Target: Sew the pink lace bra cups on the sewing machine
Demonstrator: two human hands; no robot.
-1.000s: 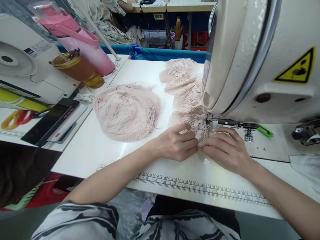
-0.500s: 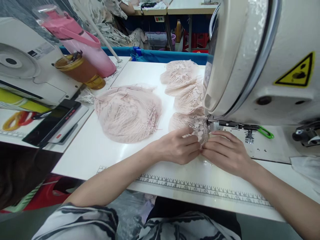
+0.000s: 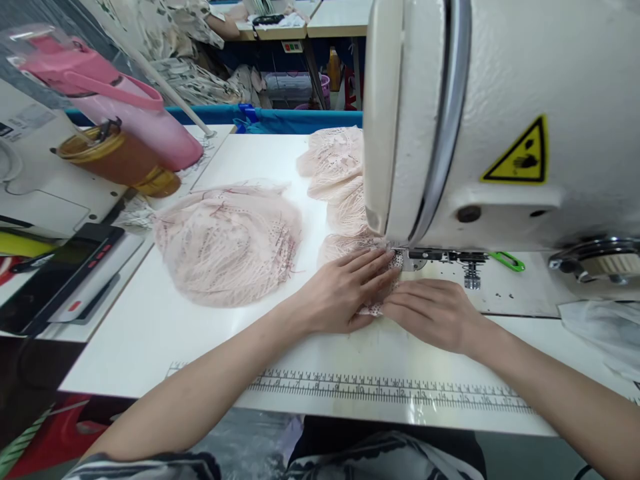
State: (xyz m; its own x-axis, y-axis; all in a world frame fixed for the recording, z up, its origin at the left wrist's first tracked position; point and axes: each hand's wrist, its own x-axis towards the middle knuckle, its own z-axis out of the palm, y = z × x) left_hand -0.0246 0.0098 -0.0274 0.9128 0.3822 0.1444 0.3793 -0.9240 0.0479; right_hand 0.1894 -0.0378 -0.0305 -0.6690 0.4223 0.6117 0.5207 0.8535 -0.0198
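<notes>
A pale pink lace piece runs in ruffled folds along the left side of the sewing machine, its near end under the machine's foot area. My left hand lies flat on that near end, fingers stretched toward the needle area, which the hand and machine head partly hide. Just right of it, my right hand is closed, its fingertips pinching the lace edge. A second lace piece, with dark reddish threads along its edges, lies in a rounded heap left of my hands.
A printed ruler runs along the table's front edge. At the left stand a pink bottle, an amber cup and a black device. A green clip-like piece sits right of the needle area. Another person's arm shows behind.
My left hand has gone from curled fingers pinching the lace to lying flat on it. My right hand stays at the lace edge. The view has shifted to the right.
</notes>
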